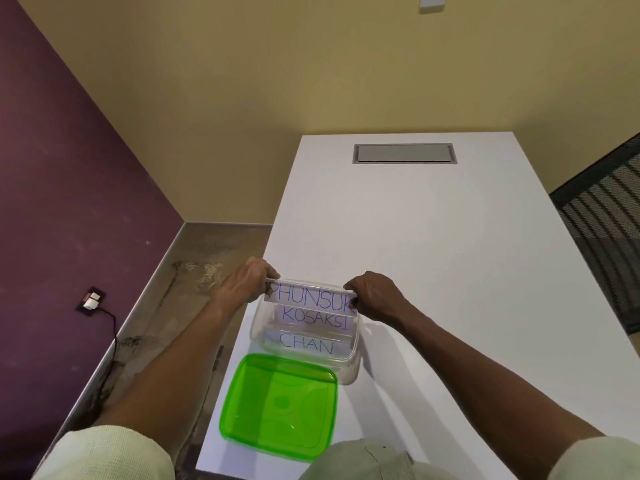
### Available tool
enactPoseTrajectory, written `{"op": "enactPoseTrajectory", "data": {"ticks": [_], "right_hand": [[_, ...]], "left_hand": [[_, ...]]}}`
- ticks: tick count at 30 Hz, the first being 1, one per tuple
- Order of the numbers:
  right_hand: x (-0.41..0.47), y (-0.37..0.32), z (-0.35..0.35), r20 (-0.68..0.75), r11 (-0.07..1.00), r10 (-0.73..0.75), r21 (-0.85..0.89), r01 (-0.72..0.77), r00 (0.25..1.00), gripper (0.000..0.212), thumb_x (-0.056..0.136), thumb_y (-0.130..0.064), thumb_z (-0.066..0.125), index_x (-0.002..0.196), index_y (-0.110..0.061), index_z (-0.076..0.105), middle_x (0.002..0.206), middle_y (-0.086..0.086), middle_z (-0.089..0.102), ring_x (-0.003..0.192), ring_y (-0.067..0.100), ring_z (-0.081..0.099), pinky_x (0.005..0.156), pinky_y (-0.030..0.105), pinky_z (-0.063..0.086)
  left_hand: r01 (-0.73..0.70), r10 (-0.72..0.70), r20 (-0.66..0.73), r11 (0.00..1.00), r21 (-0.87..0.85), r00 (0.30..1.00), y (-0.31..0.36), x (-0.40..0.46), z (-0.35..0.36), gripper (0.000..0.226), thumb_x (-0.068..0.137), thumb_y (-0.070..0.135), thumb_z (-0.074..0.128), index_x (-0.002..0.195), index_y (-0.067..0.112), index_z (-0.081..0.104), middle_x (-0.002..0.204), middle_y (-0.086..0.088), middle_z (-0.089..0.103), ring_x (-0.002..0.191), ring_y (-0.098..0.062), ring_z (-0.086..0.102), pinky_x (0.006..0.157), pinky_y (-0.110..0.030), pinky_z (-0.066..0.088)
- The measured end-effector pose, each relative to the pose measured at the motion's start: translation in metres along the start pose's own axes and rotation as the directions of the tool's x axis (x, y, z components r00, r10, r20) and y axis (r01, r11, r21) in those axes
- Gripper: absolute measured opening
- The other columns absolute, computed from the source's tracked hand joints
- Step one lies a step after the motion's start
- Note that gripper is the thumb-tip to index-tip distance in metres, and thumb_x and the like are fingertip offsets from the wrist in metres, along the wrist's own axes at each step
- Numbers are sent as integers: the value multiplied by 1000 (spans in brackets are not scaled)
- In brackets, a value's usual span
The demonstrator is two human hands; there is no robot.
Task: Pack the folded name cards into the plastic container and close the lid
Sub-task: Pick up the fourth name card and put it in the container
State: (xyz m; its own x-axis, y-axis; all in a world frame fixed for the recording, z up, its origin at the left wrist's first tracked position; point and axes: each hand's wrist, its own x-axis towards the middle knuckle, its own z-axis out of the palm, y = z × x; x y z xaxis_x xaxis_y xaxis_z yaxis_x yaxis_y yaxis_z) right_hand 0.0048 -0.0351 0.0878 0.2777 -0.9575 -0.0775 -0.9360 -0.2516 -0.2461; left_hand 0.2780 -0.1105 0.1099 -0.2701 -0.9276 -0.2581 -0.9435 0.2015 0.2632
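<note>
Packing is nearly finished but the closing has not begun: a green lid (278,407) lies loose near the white table's (433,265) front edge, close to its left edge, resting flat just in front of the clear plastic container (349,370), whose near rim it appears to touch or overlap slightly. Beyond it, the open container holds three folded name cards standing in a row, one behind the other, lettering toward the camera: the nearest card (306,344) reads CHAN, the middle card (317,322) reads KOSAKSI, and the farthest card (311,299), reading PHUNSUK, sits at the container's far wall with its top edge about level with the rim. That last card is the one in hand. The left hand (247,282) pinches its left end, fingers curled over the top edge and thumb at the front, while the right hand (372,294) grips its right end in the same way, fingers closed narrowly round the paper. Whether the card's bottom already rests on the container floor cannot be told from this angle. No other cards show on the table, so what likely remains is seating this card, letting go, and pressing the lid on. Farther on, a grey cable hatch (403,154) is set into the table near its far edge, and a dark mesh chair (606,220) stands off the right edge.
</note>
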Motion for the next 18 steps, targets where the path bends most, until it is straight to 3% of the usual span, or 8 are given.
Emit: {"op": "enactPoseTrajectory", "data": {"ticks": [3, 6, 8, 11, 15, 18], "right_hand": [[3, -3, 13, -5, 995, -23, -94, 23, 1000, 10, 77, -18, 59, 79, -12, 66, 77, 14, 69, 82, 35, 60, 63, 32, 32], [6, -3, 24, -6, 991, -37, -130, 36, 999, 11, 80, -21, 60, 79, -12, 65, 76, 14, 68, 86, 33, 58, 70, 34, 34], [8, -2, 30, 9, 989, -42, -141, 43, 999, 13, 80, -22, 62, 80, -10, 67, 78, 15, 69, 93, 33, 58, 84, 36, 38], [11, 1, 40, 59, 982, -49, -181, 59, 997, 15, 80, -22, 61, 85, -9, 67, 87, 15, 71, 109, 30, 55, 106, 38, 30], [15, 2, 50, 104, 972, -61, -222, 83, 993, 13, 82, -16, 57, 87, -8, 66, 89, 17, 70, 111, 32, 55, 112, 39, 24], [16, 2, 56, 119, 964, -66, -248, 94, 991, 15, 82, -11, 53, 89, -8, 66, 89, 17, 71, 115, 35, 53, 116, 43, 18]], "left_hand": [[-11, 11, 0, 1000, 17, 1000, -9, 3, 8, 33, 84, 1, 69, 115, 12, 71, 98, -5, 77, 84, -13, 71, 76, -22, 52], [-3, 3, 43, 1000, -13, 999, -17, 8, 20, 34, 85, -4, 65, 116, 7, 69, 96, -9, 77, 82, -15, 72, 84, -27, 57], [-14, 14, 56, 1000, -9, 998, -20, 10, 27, 34, 87, -5, 61, 118, 6, 68, 96, -10, 76, 81, -15, 71, 86, -31, 57], [-47, 45, 50, 998, 51, 998, -21, 11, 37, 35, 89, -1, 58, 121, 10, 67, 101, -9, 75, 92, -20, 70, 89, -35, 56], [-60, 53, 63, 992, 110, 997, -19, 12, 47, 36, 90, 1, 56, 123, 13, 66, 116, -14, 69, 103, -28, 67, 92, -39, 54], [-88, 76, 78, 983, 163, 994, -16, 14, 54, 30, 90, 1, 53, 114, 10, 69, 113, -15, 69, 102, -30, 67, 89, -37, 55]]}}
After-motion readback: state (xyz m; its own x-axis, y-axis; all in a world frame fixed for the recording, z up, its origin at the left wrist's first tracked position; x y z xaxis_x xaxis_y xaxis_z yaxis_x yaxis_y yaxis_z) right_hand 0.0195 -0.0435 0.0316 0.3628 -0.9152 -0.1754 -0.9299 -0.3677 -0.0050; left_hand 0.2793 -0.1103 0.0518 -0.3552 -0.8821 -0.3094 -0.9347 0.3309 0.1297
